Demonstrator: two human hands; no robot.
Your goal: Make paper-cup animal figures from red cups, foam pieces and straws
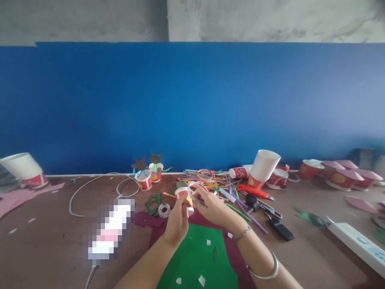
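Observation:
My left hand (177,220) is closed around a small red-and-white paper cup (181,192), which it holds tilted above the table. Close beside it, my right hand (207,204) pinches a thin pale ring (190,188) at the cup's upper right side; whether the ring touches the cup I cannot tell. An orange stick (169,195) shows just left of the cup. Below both hands lies a green paper sheet (200,257) with white scraps, on top of dark red paper (230,257). A small white tape roll (164,210) rests near my left hand.
Coloured pipe cleaners (192,175) lie behind my hands. Stacked cups (264,166), an orange cutter (252,190) and keys (267,208) are to the right. A power strip (357,241) lies far right. Decorated cups (143,179), a cable (71,200) and a blurred-out phone (111,228) are left.

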